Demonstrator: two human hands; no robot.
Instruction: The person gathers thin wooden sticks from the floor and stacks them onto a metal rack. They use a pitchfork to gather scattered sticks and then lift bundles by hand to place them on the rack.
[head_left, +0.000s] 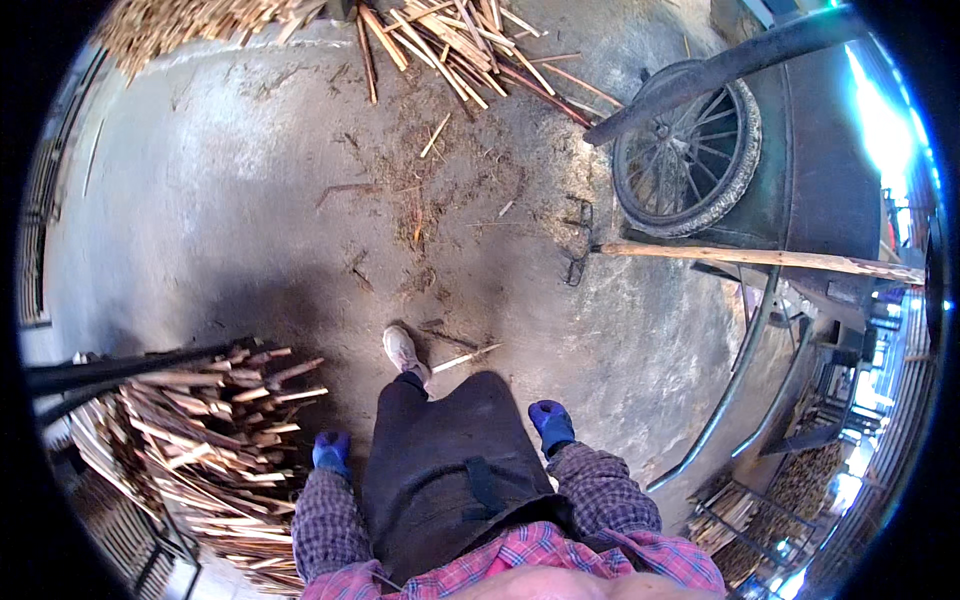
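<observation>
Both my hands wear blue gloves and hang low at my sides, apart from each other, with nothing seen in them. My left hand point(331, 453) is loosely closed, close to a stack of split wood sticks point(225, 430) on the left. Out to the right of my dark apron point(450, 470), my right hand point(551, 424) has its fingers curled in, above bare concrete. One light-coloured shoe point(402, 348) shows ahead of the apron, beside a thin stick point(466, 358) on the floor.
A cart with a spoked wheel point(687, 148) stands at the front right, a wooden pole point(760, 258) beside it. Bent metal tubes point(735, 390) curve nearer me. Loose sticks point(450, 45) lie in a heap at the far side. Debris litters the concrete floor point(230, 200).
</observation>
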